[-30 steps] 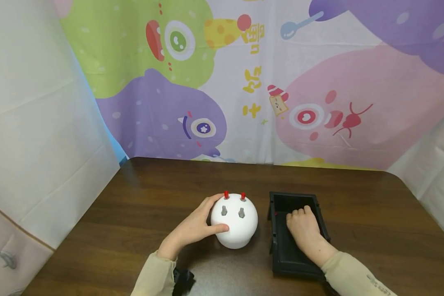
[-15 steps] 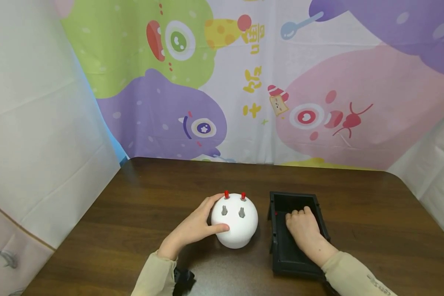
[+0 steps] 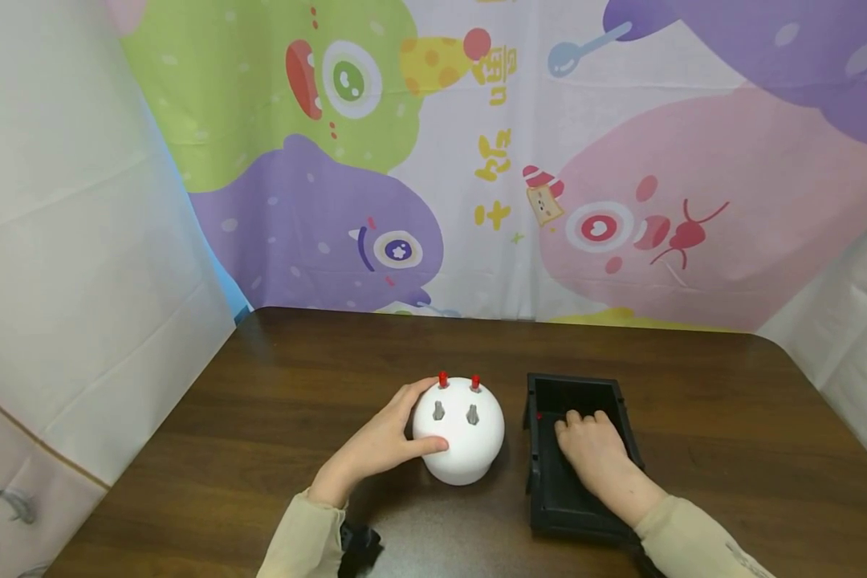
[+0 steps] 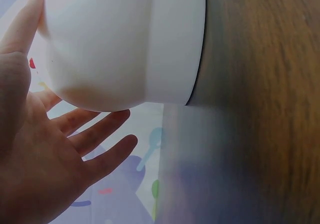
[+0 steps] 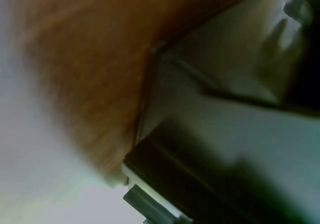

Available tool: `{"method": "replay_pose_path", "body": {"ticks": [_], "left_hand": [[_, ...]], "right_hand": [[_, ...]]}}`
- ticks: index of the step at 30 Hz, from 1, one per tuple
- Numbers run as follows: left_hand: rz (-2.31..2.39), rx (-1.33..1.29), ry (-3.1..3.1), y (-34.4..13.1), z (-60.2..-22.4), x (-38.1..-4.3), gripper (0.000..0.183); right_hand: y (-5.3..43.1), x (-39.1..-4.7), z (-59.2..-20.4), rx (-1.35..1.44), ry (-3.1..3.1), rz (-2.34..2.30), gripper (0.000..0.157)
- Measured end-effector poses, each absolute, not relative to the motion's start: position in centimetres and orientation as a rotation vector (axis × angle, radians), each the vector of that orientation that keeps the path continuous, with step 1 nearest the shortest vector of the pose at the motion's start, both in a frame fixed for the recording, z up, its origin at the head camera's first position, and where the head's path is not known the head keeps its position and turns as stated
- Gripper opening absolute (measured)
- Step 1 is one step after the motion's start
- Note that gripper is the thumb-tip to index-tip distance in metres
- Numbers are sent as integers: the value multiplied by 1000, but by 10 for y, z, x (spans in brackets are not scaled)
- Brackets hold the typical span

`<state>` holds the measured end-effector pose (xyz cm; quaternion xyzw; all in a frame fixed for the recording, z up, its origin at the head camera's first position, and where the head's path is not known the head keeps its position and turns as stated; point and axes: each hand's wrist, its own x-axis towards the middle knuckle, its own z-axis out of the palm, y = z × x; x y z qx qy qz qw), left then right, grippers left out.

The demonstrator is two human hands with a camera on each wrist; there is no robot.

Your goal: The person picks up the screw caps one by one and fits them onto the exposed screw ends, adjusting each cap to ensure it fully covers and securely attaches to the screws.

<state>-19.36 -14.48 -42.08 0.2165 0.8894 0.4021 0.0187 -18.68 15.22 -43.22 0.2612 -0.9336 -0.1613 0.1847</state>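
Note:
A white dome-shaped object (image 3: 466,451) stands on the table, with two red-tipped pegs (image 3: 443,380) at its far side and two grey pegs (image 3: 473,414) nearer. My left hand (image 3: 381,439) holds its left side, thumb across the front and fingers spread round the back. The left wrist view shows the fingertips against the dome, the little finger standing off. My right hand (image 3: 594,445) is down inside a black bin (image 3: 556,522), knuckles up. Its fingertips are hidden, so I cannot tell what they hold. The right wrist view shows mostly the blurred bin wall (image 5: 225,139).
A small red bit (image 3: 539,416) shows by the bin's left wall. Near my left sleeve lies a black object (image 3: 360,549). Behind the brown table (image 3: 318,345) hangs a printed cartoon curtain (image 3: 491,160), with white cloth on both sides.
My right hand has drawn slightly toward me and left inside the bin, its fingers shifting. The left hand and the dome stay nearly as they were.

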Motion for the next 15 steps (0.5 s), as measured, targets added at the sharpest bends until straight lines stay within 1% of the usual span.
{"method": "replay_pose_path", "body": {"ticks": [2,9,15], "left_hand": [[1248,672,2761,-145,-421,-194,84],[1240,667,2761,-145,-421,-193,85],[1234,660,2758,-145,-420,-192,85]], "right_hand": [[152,-186,-430,749,-2632,-439,24],[152,-180,-425,767,-2594,-381,19],[152,-176,-423,772,-2594,-345,20]]}}
